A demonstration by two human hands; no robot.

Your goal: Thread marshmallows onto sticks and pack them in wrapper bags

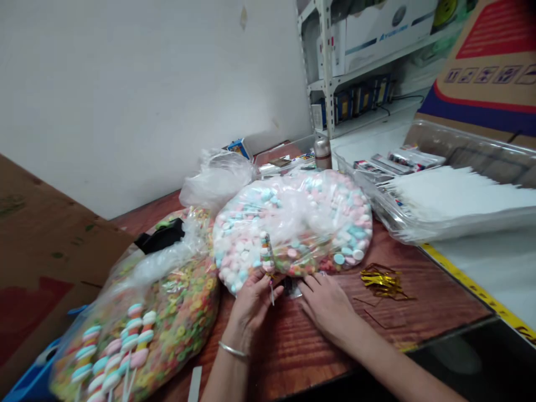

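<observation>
My left hand (252,298), a silver bangle at its wrist, pinches a marshmallow skewer (266,252) by its lower end. The skewer stands nearly upright in a clear wrapper, with gold at its neck and the white stick poking out below. My right hand (325,306) lies palm down on the wooden table, fingers stretched out at the edge of a small clear plastic bag (296,289). Just beyond both hands sits a big clear bag of pastel marshmallows (243,248). Gold twist ties (382,281) lie in a pile right of my right hand.
At left, several marshmallow skewers (134,335) lie on a large bag of gummy rings (188,312). A clear plastic tub (402,230) with white sticks (456,195) stands at right. Behind are a metal flask (322,153) and shelving (329,72). Cardboard (46,268) rises at far left.
</observation>
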